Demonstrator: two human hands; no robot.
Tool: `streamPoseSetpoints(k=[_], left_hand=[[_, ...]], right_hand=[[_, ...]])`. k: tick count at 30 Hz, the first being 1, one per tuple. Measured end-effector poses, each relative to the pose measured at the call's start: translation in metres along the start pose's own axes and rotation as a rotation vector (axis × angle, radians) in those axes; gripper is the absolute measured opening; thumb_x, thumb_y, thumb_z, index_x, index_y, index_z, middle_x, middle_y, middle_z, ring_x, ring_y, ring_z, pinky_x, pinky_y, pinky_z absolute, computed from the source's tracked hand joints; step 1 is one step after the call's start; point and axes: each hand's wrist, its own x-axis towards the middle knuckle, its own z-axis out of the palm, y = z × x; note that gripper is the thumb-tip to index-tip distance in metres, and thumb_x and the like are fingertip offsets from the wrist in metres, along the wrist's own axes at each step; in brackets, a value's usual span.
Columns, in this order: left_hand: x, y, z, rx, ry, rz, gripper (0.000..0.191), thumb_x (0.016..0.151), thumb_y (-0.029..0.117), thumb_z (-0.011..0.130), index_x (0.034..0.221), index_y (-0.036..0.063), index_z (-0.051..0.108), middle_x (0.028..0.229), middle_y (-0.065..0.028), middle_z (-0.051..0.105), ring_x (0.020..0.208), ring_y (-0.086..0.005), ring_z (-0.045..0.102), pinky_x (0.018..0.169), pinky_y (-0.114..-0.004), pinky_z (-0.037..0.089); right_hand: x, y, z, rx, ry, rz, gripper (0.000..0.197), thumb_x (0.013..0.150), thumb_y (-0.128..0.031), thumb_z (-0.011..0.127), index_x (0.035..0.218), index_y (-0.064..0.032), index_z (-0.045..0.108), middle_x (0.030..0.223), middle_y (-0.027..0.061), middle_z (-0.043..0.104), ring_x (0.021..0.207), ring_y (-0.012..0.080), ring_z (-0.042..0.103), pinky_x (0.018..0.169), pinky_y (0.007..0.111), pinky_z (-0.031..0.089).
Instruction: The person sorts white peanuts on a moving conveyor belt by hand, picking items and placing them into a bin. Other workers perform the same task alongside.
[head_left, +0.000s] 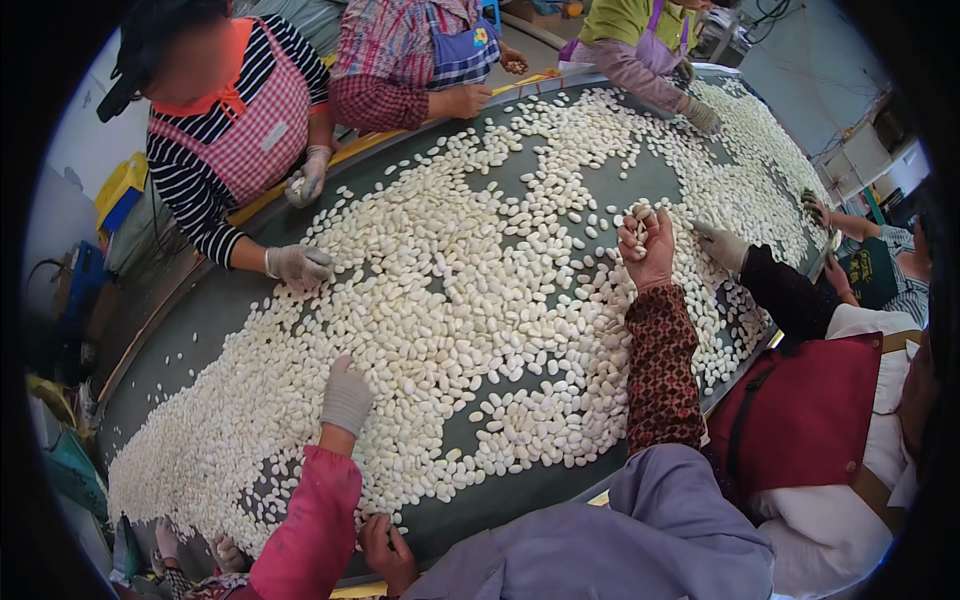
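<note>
Large white beans (420, 300) lie in a broad, uneven layer on a dark green tabletop (517, 499). My right hand (646, 247), bare and in a red-brown patterned sleeve, is raised above the beans, palm up, with several beans (640, 229) between its curled fingers and palm. My left hand (386, 551), also bare, is low at the near edge of the table beside the rim of the bean layer. Its fingers are bent and slightly apart, and no bean shows in them; its underside is hidden.
A co-worker's gloved hand (346, 397) in a pink sleeve reaches over the beans at my left. Another gloved hand (724, 246) is close to my right hand. Across the table are more workers' hands, one gloved (298, 266). The table's raised rim (360, 142) curves along the far side.
</note>
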Motion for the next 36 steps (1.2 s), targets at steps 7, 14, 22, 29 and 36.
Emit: streamPoseSetpoints(k=[7,14,22,29,36], left_hand=[[0.001,-0.006,-0.018,-0.063,0.031,-0.086,0.026,0.088,-0.004,0.062,0.114,-0.0024,0.068,0.114,-0.0207,0.067,0.107,-0.0400,0.064,0.095,-0.047,0.049],[0.001,-0.031,-0.021,-0.177,0.003,-0.078,0.027,0.091,0.001,0.056,0.116,-0.0048,0.065,0.115,-0.0234,0.064,0.105,-0.0413,0.062,0.093,-0.048,0.049],[-0.008,-0.063,-0.036,-0.059,0.046,-0.001,0.028,0.089,0.004,0.060,0.115,-0.0045,0.066,0.114,-0.0218,0.064,0.109,-0.0395,0.059,0.098,-0.049,0.046],[-0.009,-0.075,-0.052,-0.082,0.078,-0.043,0.032,0.086,-0.004,0.061,0.117,-0.0048,0.065,0.116,-0.0213,0.065,0.111,-0.0393,0.057,0.098,-0.048,0.045],[-0.010,-0.084,-0.061,-0.103,0.085,-0.115,0.032,0.087,-0.002,0.059,0.119,-0.0054,0.063,0.117,-0.0214,0.063,0.112,-0.0403,0.055,0.101,-0.049,0.041]], right_hand=[[-0.083,0.111,0.093,-0.163,-0.185,0.325,0.022,0.105,-0.021,0.056,0.116,-0.0030,0.062,0.075,-0.0028,0.053,0.052,0.0036,0.043,0.036,0.017,0.031],[-0.244,0.235,0.169,-0.703,-0.776,0.833,0.037,0.092,-0.013,0.052,0.123,-0.0068,0.072,0.075,-0.0006,0.060,0.062,0.0073,0.052,0.053,0.025,0.044],[-0.306,0.350,0.194,-1.341,-1.050,0.348,0.045,0.090,-0.015,0.055,0.134,-0.0071,0.054,0.098,0.0252,0.071,0.092,0.0441,0.069,0.078,0.054,0.053],[-0.179,0.333,0.157,-1.250,-0.408,0.339,0.071,0.091,-0.011,0.051,0.159,-0.0056,0.031,0.118,0.0240,0.067,0.087,0.0319,0.065,0.077,0.042,0.053],[-0.172,0.202,0.116,-0.489,0.306,0.331,0.066,0.096,-0.004,0.046,0.160,-0.0085,0.030,0.072,-0.0004,0.052,0.052,0.0071,0.043,0.042,0.021,0.031]])
